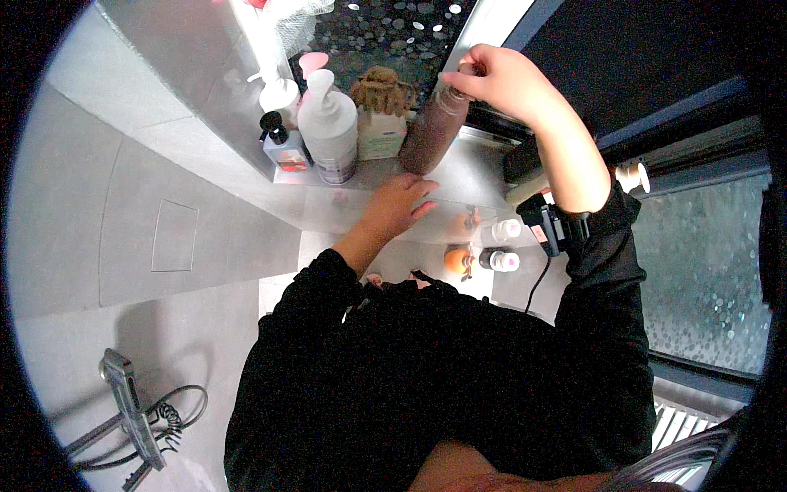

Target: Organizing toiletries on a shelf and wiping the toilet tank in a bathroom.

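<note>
My right hand (501, 80) grips the neck or cap of a tall brownish bottle (433, 132) with thumb and fingers. The bottle leans in the picture, its base over or on the light ledge (479, 163). Just below that base is my left hand (396, 206), fingers apart and holding nothing; whether a fingertip touches the bottle I cannot tell. Beside the bottle stands a pale green bottle (382, 136) with a brown hair claw clip (382, 89) on or behind its top. A large white pump bottle (332, 132) comes further left.
A small bottle with a black pump (286, 147) and another white pump bottle (280, 92) stand at the ledge's left end. Lower down are an orange bottle (458, 261) and two white-capped bottles. A shower fixture (132, 406) with hoses juts out at lower left. Patterned glass (707, 277) is at right.
</note>
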`<action>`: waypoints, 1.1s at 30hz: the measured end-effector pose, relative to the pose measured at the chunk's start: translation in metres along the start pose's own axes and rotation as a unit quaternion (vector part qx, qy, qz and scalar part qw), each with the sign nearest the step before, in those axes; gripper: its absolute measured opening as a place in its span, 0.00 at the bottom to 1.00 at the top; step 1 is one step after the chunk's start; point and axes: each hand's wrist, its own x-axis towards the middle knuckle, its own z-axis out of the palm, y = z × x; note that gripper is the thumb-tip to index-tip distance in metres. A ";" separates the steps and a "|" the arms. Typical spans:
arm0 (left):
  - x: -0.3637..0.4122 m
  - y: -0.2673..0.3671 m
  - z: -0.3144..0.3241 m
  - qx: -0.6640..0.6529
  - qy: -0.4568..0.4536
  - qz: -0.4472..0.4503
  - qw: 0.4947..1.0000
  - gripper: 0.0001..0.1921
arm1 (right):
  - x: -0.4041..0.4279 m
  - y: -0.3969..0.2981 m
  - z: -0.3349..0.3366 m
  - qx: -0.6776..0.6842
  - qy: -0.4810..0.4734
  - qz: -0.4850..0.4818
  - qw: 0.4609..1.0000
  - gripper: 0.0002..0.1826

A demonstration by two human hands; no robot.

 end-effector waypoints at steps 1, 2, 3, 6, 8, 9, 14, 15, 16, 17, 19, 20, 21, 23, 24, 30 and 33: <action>0.003 0.002 0.001 -0.007 0.015 0.010 1.000 0.19 | 0.001 -0.003 0.000 -0.009 -0.002 0.016 1.000 0.21; 0.005 0.005 0.001 -0.013 0.030 0.018 0.999 0.20 | 0.003 -0.005 0.001 -0.009 -0.002 0.016 1.000 0.21; 0.006 0.004 0.003 -0.013 0.030 0.018 0.999 0.20 | 0.005 -0.005 0.002 -0.003 -0.015 0.025 1.000 0.21; 0.011 0.004 0.010 0.002 0.025 -0.026 0.999 0.23 | 0.001 0.002 0.000 0.034 -0.025 0.029 0.999 0.21; 0.013 0.003 0.011 -0.021 0.008 -0.035 0.999 0.25 | -0.010 0.005 -0.011 0.063 -0.023 0.025 0.997 0.22; 0.011 0.000 0.013 -0.024 0.007 -0.035 0.999 0.25 | -0.023 -0.001 -0.026 0.034 0.022 0.017 0.999 0.21; 0.011 -0.001 0.016 -0.003 -0.003 -0.063 0.998 0.25 | -0.121 0.018 -0.075 0.183 0.398 0.003 0.899 0.13; 0.010 -0.008 0.020 -0.012 0.033 -0.035 0.999 0.24 | -0.141 0.031 -0.074 0.179 0.430 0.018 0.885 0.13; 0.011 -0.008 0.018 -0.016 0.028 -0.030 0.999 0.24 | -0.160 0.047 -0.067 0.177 0.461 0.032 0.869 0.14; 0.014 -0.007 0.014 0.011 0.003 -0.049 0.999 0.23 | -0.177 0.062 -0.060 0.133 0.438 0.040 0.888 0.15; 0.019 -0.001 0.009 0.039 -0.040 -0.095 0.994 0.20 | -0.207 0.078 -0.033 0.129 0.380 0.108 0.910 0.18; 0.018 -0.002 0.010 0.039 -0.042 -0.093 0.994 0.20 | -0.217 0.081 -0.015 0.168 0.342 0.164 0.910 0.21; 0.016 -0.004 0.011 0.042 -0.010 -0.068 0.997 0.20 | -0.224 0.095 0.005 0.158 0.315 0.154 0.923 0.25; 0.010 -0.004 0.013 0.042 0.019 -0.043 0.998 0.19 | -0.228 0.105 0.037 0.167 0.274 0.195 0.927 0.32; 0.006 -0.004 0.015 0.048 0.020 -0.007 0.999 0.18 | -0.225 0.105 0.053 0.190 0.259 0.242 0.915 0.34; -0.024 0.011 0.013 -0.005 -0.002 -0.022 1.000 0.13 | -0.220 0.162 0.131 0.233 0.163 0.278 0.917 0.26; -0.043 0.009 0.013 -0.021 -0.004 -0.072 0.997 0.12 | -0.218 0.153 0.143 0.237 0.180 0.280 0.913 0.20</action>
